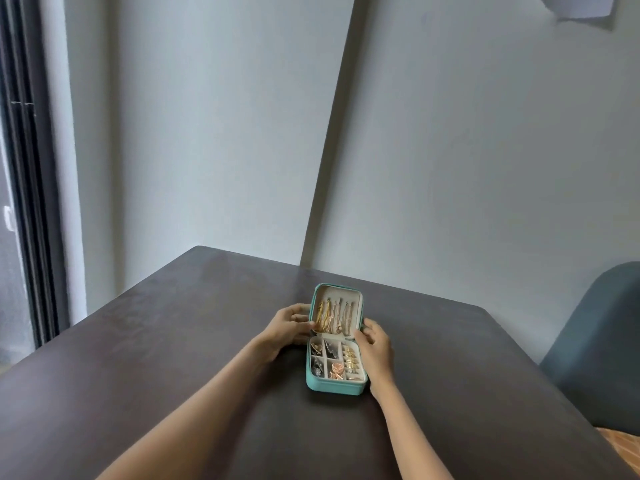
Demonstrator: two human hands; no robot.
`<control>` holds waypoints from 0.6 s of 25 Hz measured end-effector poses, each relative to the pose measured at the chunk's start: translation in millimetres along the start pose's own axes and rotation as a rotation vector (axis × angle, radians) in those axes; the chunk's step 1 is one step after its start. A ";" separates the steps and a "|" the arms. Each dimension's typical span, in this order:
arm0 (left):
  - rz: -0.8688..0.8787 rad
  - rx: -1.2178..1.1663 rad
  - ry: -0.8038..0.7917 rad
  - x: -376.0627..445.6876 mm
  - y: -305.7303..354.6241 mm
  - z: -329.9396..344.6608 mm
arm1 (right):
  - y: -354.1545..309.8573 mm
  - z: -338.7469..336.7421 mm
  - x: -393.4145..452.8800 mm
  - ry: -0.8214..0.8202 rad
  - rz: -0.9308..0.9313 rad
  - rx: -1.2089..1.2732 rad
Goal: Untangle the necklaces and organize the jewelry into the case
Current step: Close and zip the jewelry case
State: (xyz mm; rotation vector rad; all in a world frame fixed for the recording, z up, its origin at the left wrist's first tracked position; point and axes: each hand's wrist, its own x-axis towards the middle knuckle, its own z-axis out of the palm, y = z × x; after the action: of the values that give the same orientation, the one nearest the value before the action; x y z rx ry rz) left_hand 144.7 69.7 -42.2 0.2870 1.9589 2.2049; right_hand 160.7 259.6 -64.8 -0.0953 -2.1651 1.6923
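While the teal jewelry case (336,384) lies open on the desk (156,341), left hand (289,327) and right hand (374,344) grip its hinge sides; light and rigid, its hung necklaces (334,315) probably snag easily.

Small teal jewelry case (335,385), lying open on the bench, lid (337,311) tipped up at the far end. Several necklaces (335,317), mostly gold, hanging side by side in straight lines inside the lid. Cream compartments below holding rings (350,358) and other small gold and dark pieces.
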 end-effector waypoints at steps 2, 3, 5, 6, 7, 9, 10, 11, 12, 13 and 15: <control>0.041 0.003 -0.027 10.7 -4.7 6.6 | 1.3 -8.7 8.2 -0.026 0.001 0.059; 0.056 0.001 -0.040 15.5 -7.6 7.0 | 3.1 -11.6 12.0 -0.044 0.000 0.088; 0.065 -0.023 -0.084 22.4 -11.1 4.8 | 7.0 -15.2 19.2 -0.078 -0.009 0.112; 0.061 -0.044 -0.114 23.5 -11.9 3.1 | 8.5 -16.1 21.2 -0.095 -0.011 0.121; 0.060 -0.062 -0.138 23.1 -12.4 1.3 | 9.1 -16.1 22.2 -0.107 -0.009 0.140; 0.080 -0.081 -0.163 20.0 -12.6 0.4 | 8.3 -15.4 21.7 -0.109 0.001 0.189; 0.098 -0.085 -0.167 18.4 -12.9 0.4 | 6.4 -14.7 20.1 -0.104 0.002 0.206; 0.119 -0.085 -0.169 17.1 -13.5 1.2 | 4.6 -14.7 18.3 -0.097 0.000 0.213; 0.140 -0.079 -0.169 15.7 -14.7 2.0 | 3.1 -14.4 16.0 -0.093 -0.002 0.218; 0.157 -0.071 -0.165 14.1 -15.8 2.6 | 2.2 -14.4 13.8 -0.088 -0.003 0.220; 0.185 -0.050 -0.151 10.5 -17.0 3.4 | 2.3 -15.3 10.1 -0.066 -0.004 0.220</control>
State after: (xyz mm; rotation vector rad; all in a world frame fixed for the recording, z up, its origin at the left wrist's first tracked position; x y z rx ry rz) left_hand 135.6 77.7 -58.5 0.6314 1.8616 2.2628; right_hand 156.2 277.2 -61.4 0.0255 -2.0066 1.9438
